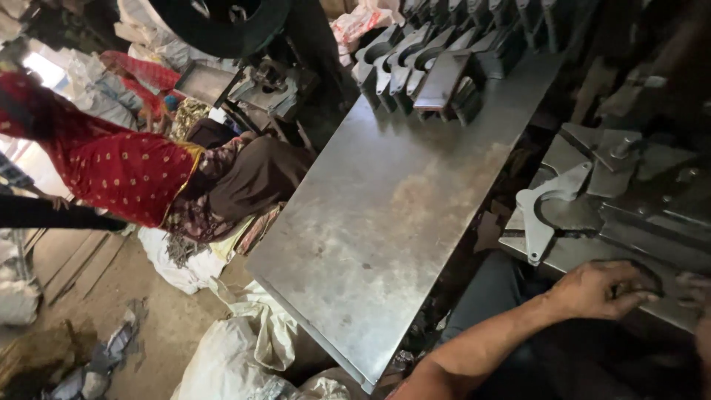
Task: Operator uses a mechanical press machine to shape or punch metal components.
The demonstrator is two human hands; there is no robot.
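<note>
Resting on the press bed [652, 311] at the lower right, your left hand [600, 290] curls its fingers over a dark metal edge there; the grip looks closed around that edge, though what lies under the fingertips is in shadow and you cannot tell it from here. Only a sliver of your right hand [696, 290] shows at the frame's border, so its grip cannot be told either.

Just above your left hand, apart from it, lies a pale stamped bracket [552, 211] with a curved cut-out and two lugs, flat on the grey steel of the machine. To your left stretches a bare steel worktop [385, 222], and at its far end a row of finished brackets [422, 63] stands on edge, packed face to face.

To do this step well, keep your fingers on the outer edge of the metal, away from the die area (the dark tooling [629, 159] above the bracket is the likely pinch point), and seat the piece flat before you let go. Sharp stamped edges are probable, so slide rather than drag your palm.

A person in a red dotted garment [126, 174] crouches beyond the worktop, near white sacks [237, 355] on the floor.
</note>
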